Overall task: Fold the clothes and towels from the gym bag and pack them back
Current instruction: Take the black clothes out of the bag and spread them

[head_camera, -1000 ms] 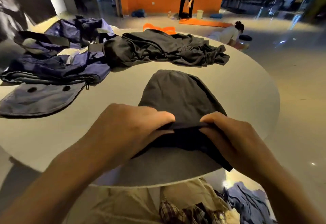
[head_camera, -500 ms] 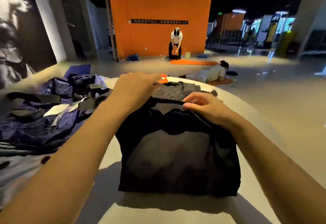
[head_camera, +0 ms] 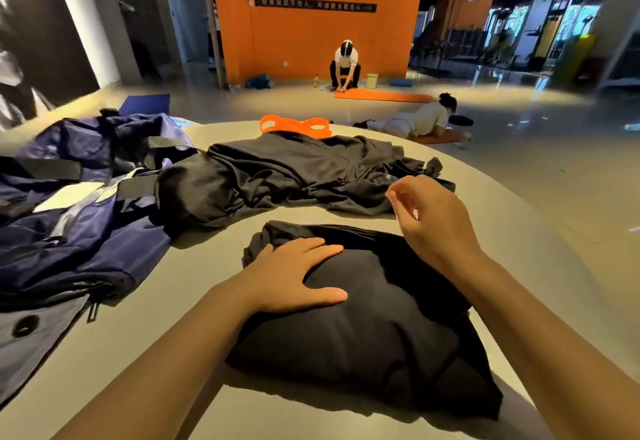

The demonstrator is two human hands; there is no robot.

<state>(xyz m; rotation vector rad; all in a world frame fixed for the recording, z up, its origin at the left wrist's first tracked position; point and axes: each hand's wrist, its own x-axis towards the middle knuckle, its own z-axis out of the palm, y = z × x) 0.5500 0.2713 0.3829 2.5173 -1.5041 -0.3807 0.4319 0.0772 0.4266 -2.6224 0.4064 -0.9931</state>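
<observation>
We see a folded dark grey cloth garment (head_camera: 360,322) lying on the round pale grey table (head_camera: 512,232), close to the near edge. The left hand (head_camera: 294,275) rests flat on the far left part of this folded bundle, fingers straight and together, thumb spread toward the right. The right hand (head_camera: 429,218) hovers above the bundle's far right corner, touching nothing, its fingers loosely curled and holding nothing. Beyond the bundle lies a crumpled black cloth garment (head_camera: 294,173), unfolded, stretching across the table. To the left sits the open navy blue fabric gym bag (head_camera: 72,218) with black straps, its edge touching the crumpled garment. An orange plastic object (head_camera: 294,125) shows just behind that garment.
</observation>
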